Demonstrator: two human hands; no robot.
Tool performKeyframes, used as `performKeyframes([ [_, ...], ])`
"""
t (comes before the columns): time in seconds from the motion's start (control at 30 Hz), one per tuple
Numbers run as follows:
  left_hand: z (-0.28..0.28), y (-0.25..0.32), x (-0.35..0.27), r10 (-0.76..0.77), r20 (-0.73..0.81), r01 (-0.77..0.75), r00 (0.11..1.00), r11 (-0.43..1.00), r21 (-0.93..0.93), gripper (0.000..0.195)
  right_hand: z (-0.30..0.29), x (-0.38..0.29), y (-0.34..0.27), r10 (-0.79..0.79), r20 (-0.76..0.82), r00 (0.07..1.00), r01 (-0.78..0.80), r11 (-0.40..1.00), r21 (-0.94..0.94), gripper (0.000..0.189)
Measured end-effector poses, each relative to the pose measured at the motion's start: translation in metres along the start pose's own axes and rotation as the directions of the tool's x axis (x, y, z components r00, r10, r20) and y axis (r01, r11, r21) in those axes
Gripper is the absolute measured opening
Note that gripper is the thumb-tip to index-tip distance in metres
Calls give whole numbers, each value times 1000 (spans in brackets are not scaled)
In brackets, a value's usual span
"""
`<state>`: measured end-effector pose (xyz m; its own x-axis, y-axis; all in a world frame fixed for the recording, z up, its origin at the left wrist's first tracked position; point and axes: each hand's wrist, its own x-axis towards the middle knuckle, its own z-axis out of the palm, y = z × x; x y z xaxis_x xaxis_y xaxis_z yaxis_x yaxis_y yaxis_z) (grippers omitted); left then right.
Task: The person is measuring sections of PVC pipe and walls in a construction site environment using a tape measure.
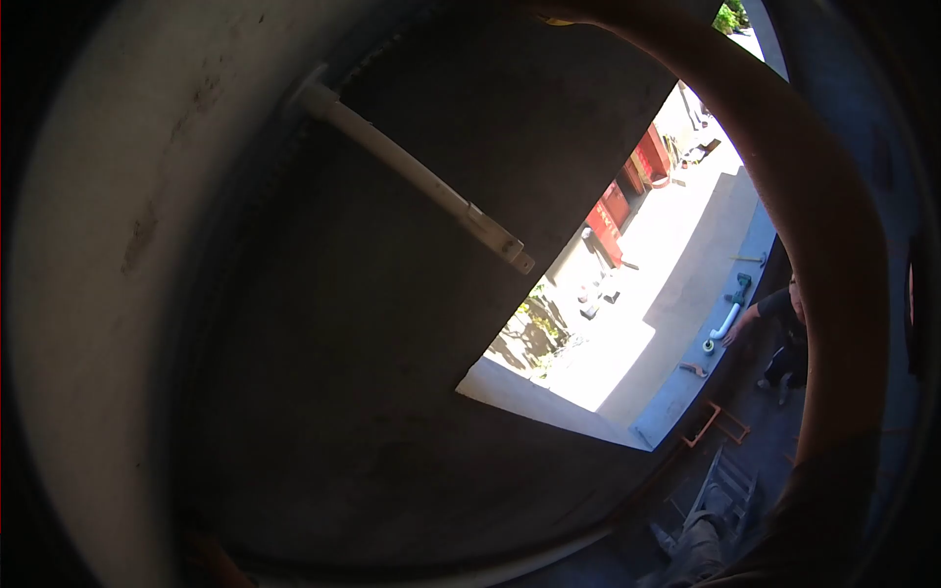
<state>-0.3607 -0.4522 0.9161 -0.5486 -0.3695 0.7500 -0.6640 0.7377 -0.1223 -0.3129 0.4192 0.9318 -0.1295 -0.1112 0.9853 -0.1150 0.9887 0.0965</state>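
My right arm (845, 213) is raised and curves up the right side to the top edge. The right hand is cut off there and too dark to read. A small yellow thing (556, 21) shows near it, too little to name. My left hand is out of view. Before me a pale pipe (412, 162) juts from a round mount (315, 97) at the light ceiling (110, 220). Its free end carries a flat end piece (523, 262) with a hole, in front of the dark wall (353, 353). Neither hand is seen touching the pipe.
On the window ledge (662, 419) lie a hammer (748, 258), a cordless drill (741, 287), a white elbow pipe (728, 322), a tape roll (708, 347) and a handled tool (692, 369). Another person's hand (729, 336) touches the ledge. Below are my legs (702, 540), a ladder (735, 478) and an orange frame (706, 428).
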Motion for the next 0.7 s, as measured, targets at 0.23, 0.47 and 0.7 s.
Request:
performKeyframes([
  [0.23,27,-32,9,18,-74,-20,997,999,-28,56,-11,0,-13,168,120,978,-160,984,-77,33],
  [0.47,81,-4,17,104,-105,-117,989,986,-120,57,-34,0,-4,228,125,966,-203,961,-189,33],
  [0.7,94,-44,22,100,-171,-121,980,986,-116,57,-14,0,-11,206,42,978,-200,972,-122,33],
])
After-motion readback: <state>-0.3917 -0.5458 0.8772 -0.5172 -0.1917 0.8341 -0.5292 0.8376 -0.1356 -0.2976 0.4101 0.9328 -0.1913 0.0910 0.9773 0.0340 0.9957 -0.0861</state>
